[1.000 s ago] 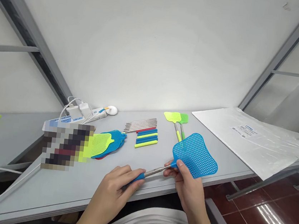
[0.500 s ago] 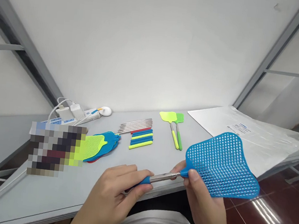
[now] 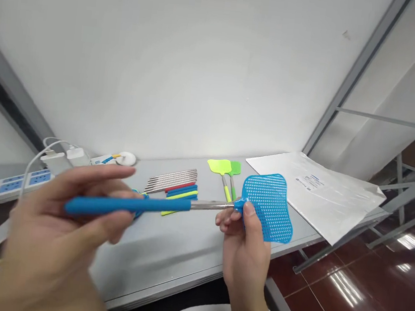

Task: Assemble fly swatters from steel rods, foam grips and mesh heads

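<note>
A blue fly swatter [image 3: 172,205] is held up nearly level above the table, handle to the left. My right hand [image 3: 246,245] pinches its neck between thumb and fingers, just below the perforated head [image 3: 267,207]. My left hand [image 3: 67,229], somewhat blurred, is at the handle's far end. Its fingers are spread, with the handle passing in front of the palm between thumb and index finger; whether they touch it is hard to see. A short length of metal shaft shows between handle and head.
On the table [image 3: 178,242] lie metal rods [image 3: 171,179], several coloured handle grips [image 3: 183,191], a yellow-green swatter [image 3: 221,167] and a green swatter [image 3: 235,167]. A white plastic bag [image 3: 316,188] covers the right side. A power strip [image 3: 20,185] with chargers sits at left.
My left hand has slid left along the handle, and its fingers have spread from their grip. The swatter has come up and left. The view has shifted, and swatter heads at left are now mostly hidden.
</note>
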### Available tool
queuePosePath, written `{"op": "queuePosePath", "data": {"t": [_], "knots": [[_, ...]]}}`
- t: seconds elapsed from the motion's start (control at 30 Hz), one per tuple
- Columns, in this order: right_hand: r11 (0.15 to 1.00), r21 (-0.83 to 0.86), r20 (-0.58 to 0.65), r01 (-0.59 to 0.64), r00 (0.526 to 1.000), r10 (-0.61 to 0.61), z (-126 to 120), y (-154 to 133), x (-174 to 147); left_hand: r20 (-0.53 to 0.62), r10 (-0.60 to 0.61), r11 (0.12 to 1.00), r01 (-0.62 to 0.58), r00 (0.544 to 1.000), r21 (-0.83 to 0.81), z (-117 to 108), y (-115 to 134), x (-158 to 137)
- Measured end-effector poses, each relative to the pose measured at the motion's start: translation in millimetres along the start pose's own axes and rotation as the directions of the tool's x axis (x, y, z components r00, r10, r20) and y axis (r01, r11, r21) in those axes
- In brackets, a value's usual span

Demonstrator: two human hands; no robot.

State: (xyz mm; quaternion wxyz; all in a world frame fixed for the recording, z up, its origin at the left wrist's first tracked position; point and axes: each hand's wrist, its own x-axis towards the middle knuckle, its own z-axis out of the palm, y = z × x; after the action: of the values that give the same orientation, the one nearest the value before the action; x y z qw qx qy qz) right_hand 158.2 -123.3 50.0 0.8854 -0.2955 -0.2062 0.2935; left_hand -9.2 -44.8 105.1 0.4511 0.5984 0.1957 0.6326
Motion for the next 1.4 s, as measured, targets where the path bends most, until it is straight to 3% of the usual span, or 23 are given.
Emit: {"op": "queuePosePath", "data": {"t": [0.07,0.2,0.33,0.5,0.6,0.73,0.8,0.9,1.03,1.23,1.4], "knots": [[0.999,0.01,0.015,0.042,0.999,-0.042,18.7,-2.1,0.5,0.057,-0.056,0.991,0.063,0.997,-0.122,27.5,-4.4,-7.4],[0.995,0.037,0.021,0.094,0.995,-0.094,47.4,-6.1,-2.3,0.043,-0.162,0.911,0.166,0.986,-0.376,85.8,-15.8,-32.0],[0.994,0.029,0.118,0.11,0.987,-0.112,55.4,-9.2,-2.8,0.032,-0.144,0.871,0.142,0.989,-0.471,110.0,-18.6,-49.6],[0.951,-0.192,0.322,0.243,0.931,-0.173,48.3,-2.2,1.1,-0.002,-0.169,0.894,0.152,0.986,-0.422,97.4,-19.0,-45.3],[0.91,-0.27,0.356,0.316,0.91,-0.21,45.6,4.5,1.2,-0.022,-0.18,0.908,0.158,0.983,-0.388,88.4,-24.1,-41.8],[0.902,-0.291,0.297,0.318,0.927,-0.231,37.9,14.8,2.9,0.014,-0.211,0.92,0.203,0.977,-0.335,74.3,-30.0,-44.1],[0.92,-0.3,0.243,0.254,0.952,-0.183,29.0,18.4,7.4,-0.072,-0.226,0.93,0.193,0.972,-0.314,59.6,-30.1,-46.2],[0.942,-0.281,0.112,0.181,0.982,-0.155,12.7,18.0,17.5,-0.293,-0.198,0.955,0.118,0.935,-0.271,27.9,-27.2,-51.0],[0.95,-0.28,0.09,0.135,0.989,-0.114,-0.3,14.9,23.7,-0.385,-0.209,0.966,0.127,0.899,-0.226,-3.5,-27.2,-68.9],[0.973,-0.228,0.161,-0.029,0.985,0.067,-0.2,36.9,-4.9,-0.365,-0.387,0.894,0.248,0.846,-0.374,9.2,-41.9,-98.7],[0.894,-0.444,0.363,-0.058,0.901,0.238,3.6,52.5,-40.3,-0.209,-0.474,0.826,0.35,0.855,-0.441,24.1,-47.9,-107.0]]}}
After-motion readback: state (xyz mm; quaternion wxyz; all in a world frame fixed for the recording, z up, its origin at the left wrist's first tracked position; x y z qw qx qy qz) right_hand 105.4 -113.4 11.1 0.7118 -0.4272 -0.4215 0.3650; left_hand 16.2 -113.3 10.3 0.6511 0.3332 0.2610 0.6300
